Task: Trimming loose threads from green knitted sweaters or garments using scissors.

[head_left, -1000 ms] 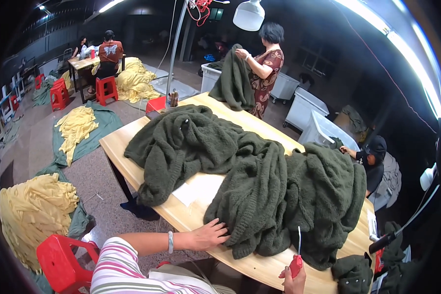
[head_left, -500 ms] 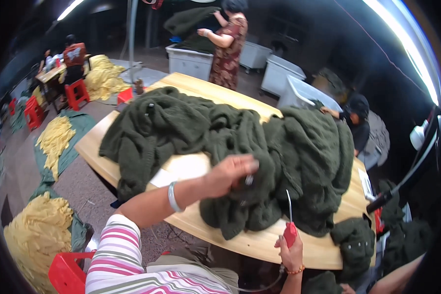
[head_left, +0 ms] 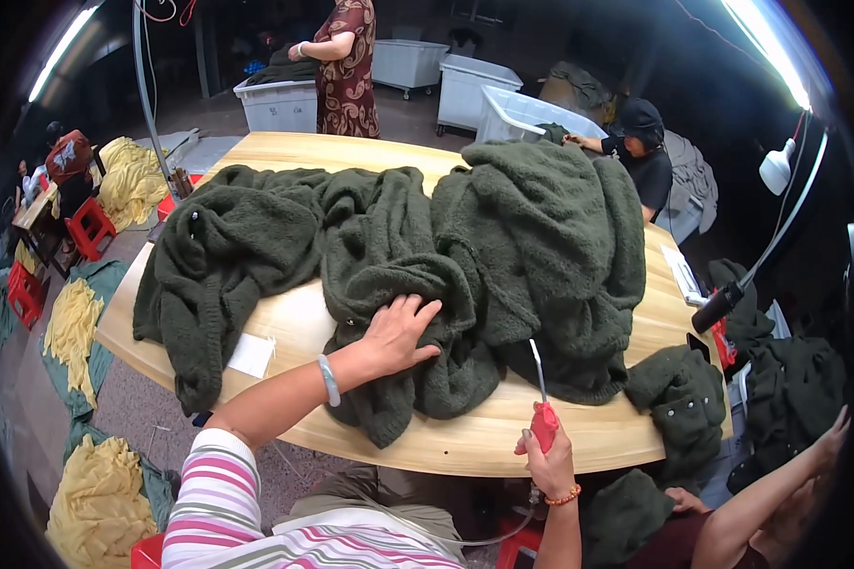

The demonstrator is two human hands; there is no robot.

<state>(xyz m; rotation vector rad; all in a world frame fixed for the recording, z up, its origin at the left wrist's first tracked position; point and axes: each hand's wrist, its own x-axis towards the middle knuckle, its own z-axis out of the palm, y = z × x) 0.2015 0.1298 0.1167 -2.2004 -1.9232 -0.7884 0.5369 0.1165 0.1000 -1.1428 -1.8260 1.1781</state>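
Note:
A dark green knit garment with shiny round buttons (head_left: pixel 380 218) lies bunched in the middle of the wooden table (head_left: pixel 607 436). Across its near folds rests my left hand (head_left: pixel 399 334), flat with fingers spread. My right hand (head_left: pixel 552 465), at the table's near edge, is closed around the red handle of an air blow gun (head_left: pixel 544 425). The gun's thin, pale nozzle points up and away, close to the lower edge of another green knit heap (head_left: pixel 550 228). A third green garment (head_left: pixel 247 223) lies to the left. Beside it is a small white card (head_left: pixel 251 356).
A co-worker's arm (head_left: pixel 769 493) comes in at the lower right by more green garments (head_left: pixel 688 403). Another person (head_left: pixel 645 152) works at the far right edge. White bins (head_left: pixel 479 95) stand behind. Yellow cloth piles (head_left: pixel 100 498) lie on the left floor. A lamp (head_left: pixel 721 308) overhangs the right edge.
My left hand has come down from above the middle garment and now lies spread on it. My view has shifted rightward. The person at the back has lowered the raised green cloth.

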